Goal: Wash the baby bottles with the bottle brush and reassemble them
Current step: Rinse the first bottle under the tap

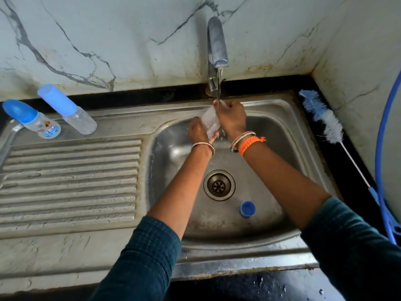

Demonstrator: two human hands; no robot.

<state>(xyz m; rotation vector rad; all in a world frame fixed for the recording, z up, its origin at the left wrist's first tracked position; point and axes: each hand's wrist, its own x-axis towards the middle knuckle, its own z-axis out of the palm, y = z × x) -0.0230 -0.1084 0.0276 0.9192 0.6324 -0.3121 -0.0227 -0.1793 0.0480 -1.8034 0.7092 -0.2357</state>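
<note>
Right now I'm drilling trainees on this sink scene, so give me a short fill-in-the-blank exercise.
1. The bottle brush lies on the counter to the ____ of the sink.
2. Both hands hold a clear bottle under the running ____.
3. The loose blue cap lies inside the ____.

Missing words: right; tap; sink

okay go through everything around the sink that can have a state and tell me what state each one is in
tap: running
clear bottle: uncapped, held under the stream
left hand: gripping the bottle
right hand: curled at its top
two capped bottles: closed, standing
blue cap: off, in basin
bottle brush: lying unused
</note>
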